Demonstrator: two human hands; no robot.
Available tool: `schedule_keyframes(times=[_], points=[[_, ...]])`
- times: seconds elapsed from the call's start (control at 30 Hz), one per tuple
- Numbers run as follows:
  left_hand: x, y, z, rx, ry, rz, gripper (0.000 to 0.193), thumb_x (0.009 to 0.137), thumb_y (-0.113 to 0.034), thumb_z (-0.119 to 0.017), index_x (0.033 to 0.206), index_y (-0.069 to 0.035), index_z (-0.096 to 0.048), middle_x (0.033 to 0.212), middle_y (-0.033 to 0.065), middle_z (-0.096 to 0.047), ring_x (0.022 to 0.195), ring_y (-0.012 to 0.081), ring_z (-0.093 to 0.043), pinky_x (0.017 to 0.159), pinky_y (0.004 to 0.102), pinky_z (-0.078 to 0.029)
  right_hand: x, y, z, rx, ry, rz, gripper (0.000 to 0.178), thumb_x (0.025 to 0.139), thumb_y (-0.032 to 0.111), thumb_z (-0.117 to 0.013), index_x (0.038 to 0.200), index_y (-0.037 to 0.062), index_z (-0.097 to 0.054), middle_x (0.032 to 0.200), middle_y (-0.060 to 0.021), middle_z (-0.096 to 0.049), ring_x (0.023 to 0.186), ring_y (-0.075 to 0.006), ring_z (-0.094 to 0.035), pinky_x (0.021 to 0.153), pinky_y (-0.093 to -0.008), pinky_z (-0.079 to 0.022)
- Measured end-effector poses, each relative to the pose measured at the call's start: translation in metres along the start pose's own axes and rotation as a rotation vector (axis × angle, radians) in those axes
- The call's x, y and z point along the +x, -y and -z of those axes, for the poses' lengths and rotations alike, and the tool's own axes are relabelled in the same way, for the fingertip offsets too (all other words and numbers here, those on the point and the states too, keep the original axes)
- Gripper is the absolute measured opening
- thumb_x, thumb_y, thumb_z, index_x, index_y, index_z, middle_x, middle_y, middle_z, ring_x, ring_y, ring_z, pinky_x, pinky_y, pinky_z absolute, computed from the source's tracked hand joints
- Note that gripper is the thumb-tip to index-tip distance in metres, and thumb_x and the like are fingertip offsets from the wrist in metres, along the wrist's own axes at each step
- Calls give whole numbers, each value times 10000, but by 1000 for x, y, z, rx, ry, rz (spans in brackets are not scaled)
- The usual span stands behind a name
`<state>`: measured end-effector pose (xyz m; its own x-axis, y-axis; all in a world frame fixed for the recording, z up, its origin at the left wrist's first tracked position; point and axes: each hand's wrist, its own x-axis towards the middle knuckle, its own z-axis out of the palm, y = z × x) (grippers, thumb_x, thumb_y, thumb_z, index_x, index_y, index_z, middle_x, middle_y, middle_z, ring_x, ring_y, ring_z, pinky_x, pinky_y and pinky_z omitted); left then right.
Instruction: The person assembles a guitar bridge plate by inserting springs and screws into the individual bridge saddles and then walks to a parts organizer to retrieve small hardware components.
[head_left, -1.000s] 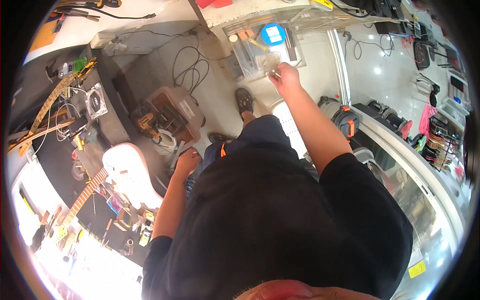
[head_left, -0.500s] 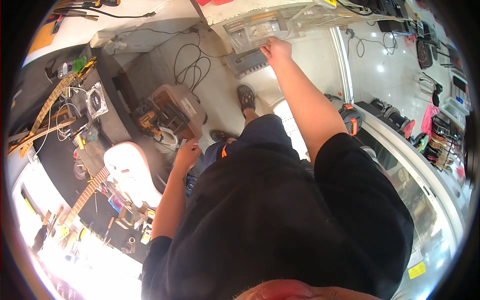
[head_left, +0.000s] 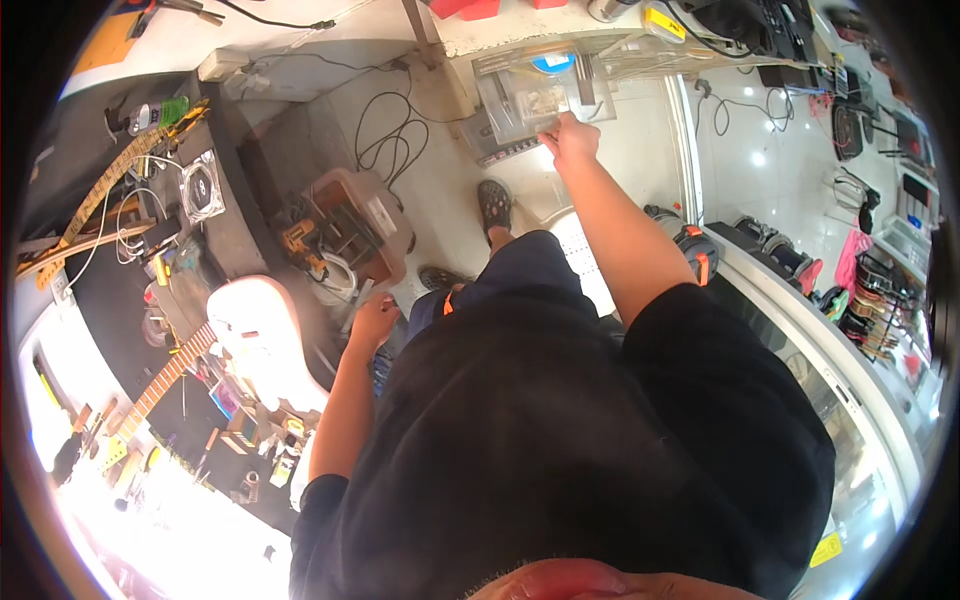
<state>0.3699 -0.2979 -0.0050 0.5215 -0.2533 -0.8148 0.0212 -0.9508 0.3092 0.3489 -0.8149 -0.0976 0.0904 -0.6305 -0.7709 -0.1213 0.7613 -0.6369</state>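
My right hand [head_left: 572, 143], arm stretched out, pinches the front edge of a clear plastic drawer [head_left: 510, 128] below the white worktop. The drawer stands pulled out; inside lie a blue round item [head_left: 553, 63], a dark strip [head_left: 585, 77] and a small pale packet [head_left: 547, 103]. Beside and below it is a grey case [head_left: 485, 137] with a row of small slots. My left hand [head_left: 376, 318] hangs near my hip with curled fingers; whether something small is in them is hidden. Closest to it is a brown plastic bin [head_left: 392, 215].
A yellow-and-black power drill [head_left: 298, 238] rests at the bin. On the dark bench at left lie an electric guitar [head_left: 262, 335], a loose guitar neck [head_left: 110, 190] and many small tools. A cable [head_left: 395, 140] coils on the floor. A sliding glass door frame [head_left: 850, 390] runs along the right.
My right hand has drawn the clear drawer out toward me, so more of its contents shows. The left hand has barely moved.
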Motion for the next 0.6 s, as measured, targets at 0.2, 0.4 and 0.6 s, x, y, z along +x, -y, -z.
schedule_keyframes(times=[0.2,0.4,0.6], points=[[-1,-1,-8,-58,13,8,489,911,-294,-734,1334,-54,-700,1215,210,-780,1166,362,-743,1009,441,-565,16,-3,36,-425,-270,500,242,977,117,-708,1091,-84,-634,1057,-189,-656,851,-277,-687,693,-403,-646],[-4,13,-12,-48,-9,-1,482,908,-283,-728,1336,-62,-701,1195,216,-783,1149,375,-745,1002,445,-569,9,72,-36,-139,413,-87,152,1021,137,-625,1113,16,-626,865,-99,-669,643,-183,-599,503,-336,-466],[3,9,-3,-30,-72,-58,472,907,-276,-719,1329,-65,-704,1154,220,-784,1131,389,-744,992,449,-572,28,81,-60,231,514,-322,189,1070,229,-629,970,71,-600,763,-30,-604,584,-140,-526,485,-275,-408]])
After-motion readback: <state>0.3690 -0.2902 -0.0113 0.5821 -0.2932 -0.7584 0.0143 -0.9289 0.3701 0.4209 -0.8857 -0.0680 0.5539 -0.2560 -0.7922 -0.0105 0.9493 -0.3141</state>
